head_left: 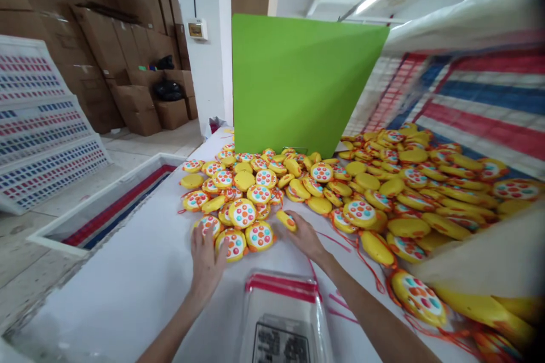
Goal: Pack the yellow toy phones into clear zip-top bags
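My left hand (205, 255) rests with fingers spread at the near edge of a pile of round yellow toys with white, dotted faces. Its fingers touch one toy (208, 225), and the thumb lies against another toy (234, 246). My right hand (305, 236) is closed on a yellow toy (284, 218), held tilted on its edge just right of the pile. Between my forearms lies a clear plastic bag (283, 289) with a pink-red band along its top and a dark printed label; its lower part runs out of view.
A green board (298, 85) stands upright behind the toys. More yellow toys with orange cords (377, 278) are heaped at right, beside a striped sheet (489, 91). White crates (46, 130) and cardboard boxes (140, 108) stand at left, past the white table's edge (106, 272).
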Motion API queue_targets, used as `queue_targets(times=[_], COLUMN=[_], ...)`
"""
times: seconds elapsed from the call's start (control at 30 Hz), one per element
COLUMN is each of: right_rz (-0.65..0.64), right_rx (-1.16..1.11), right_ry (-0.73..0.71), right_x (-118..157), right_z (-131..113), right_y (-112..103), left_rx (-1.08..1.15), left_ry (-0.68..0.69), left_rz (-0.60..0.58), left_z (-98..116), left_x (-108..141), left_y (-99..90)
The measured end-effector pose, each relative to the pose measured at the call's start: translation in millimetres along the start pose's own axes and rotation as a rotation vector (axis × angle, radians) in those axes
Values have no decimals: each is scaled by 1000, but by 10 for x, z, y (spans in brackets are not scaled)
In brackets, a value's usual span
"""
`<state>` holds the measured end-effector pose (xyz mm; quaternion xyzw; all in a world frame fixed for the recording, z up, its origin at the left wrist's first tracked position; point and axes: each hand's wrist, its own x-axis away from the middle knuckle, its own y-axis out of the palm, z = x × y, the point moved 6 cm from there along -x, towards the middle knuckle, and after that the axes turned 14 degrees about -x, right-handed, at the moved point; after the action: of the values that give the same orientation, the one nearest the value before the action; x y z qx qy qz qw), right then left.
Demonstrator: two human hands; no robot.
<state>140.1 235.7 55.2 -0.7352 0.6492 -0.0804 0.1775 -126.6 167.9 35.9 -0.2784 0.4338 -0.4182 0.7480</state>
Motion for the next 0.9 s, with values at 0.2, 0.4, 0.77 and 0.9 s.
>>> queue_targets(times=[0.2,0.4,0.77,0.9], right_rz=[95,198,410,463], right_rx=[-504,-810,-848,-764], right_ry=[180,249,187,156], right_x=[913,1667,1803,1787], right_z=[-50,-47,193,224], right_y=[-68,122,212,216], left_rx=[53,-138,-243,-238], left_ry=[637,726,683,695], left_rz=[-415,-528,-383,-351], left_z=[964,1352,1330,1340], left_x=[1131,1440,1406,1376], left_y=[-2,-23,64,63])
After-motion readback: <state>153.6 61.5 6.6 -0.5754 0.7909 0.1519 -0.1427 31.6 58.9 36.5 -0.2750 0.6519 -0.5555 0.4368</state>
